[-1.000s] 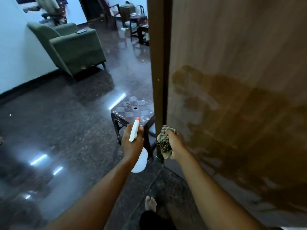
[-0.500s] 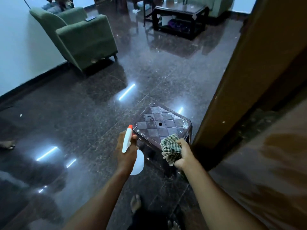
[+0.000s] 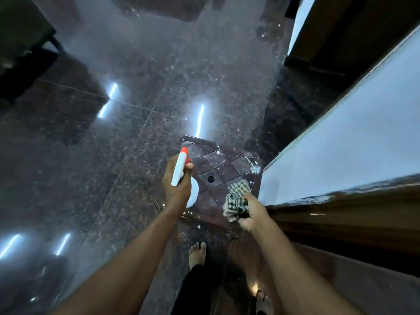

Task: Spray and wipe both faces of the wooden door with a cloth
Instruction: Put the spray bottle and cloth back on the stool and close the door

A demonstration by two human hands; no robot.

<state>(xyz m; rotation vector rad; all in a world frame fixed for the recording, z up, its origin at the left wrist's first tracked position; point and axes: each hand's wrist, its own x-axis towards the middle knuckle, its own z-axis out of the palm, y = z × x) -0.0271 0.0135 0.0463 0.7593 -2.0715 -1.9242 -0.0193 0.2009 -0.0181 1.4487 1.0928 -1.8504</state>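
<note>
A bare foot (image 3: pixel 197 253) stands on the dark polished floor (image 3: pixel 113 155). Above it, the left hand (image 3: pixel 176 189) is wrapped round a white spray bottle (image 3: pixel 178 171) with a red nozzle. The right hand (image 3: pixel 251 212) clutches a bunched checked cloth (image 3: pixel 236 197). The 2 hang over a brown patterned stool (image 3: pixel 223 171). The wooden door (image 3: pixel 341 219) runs along the right, just beside the right hand.
</note>
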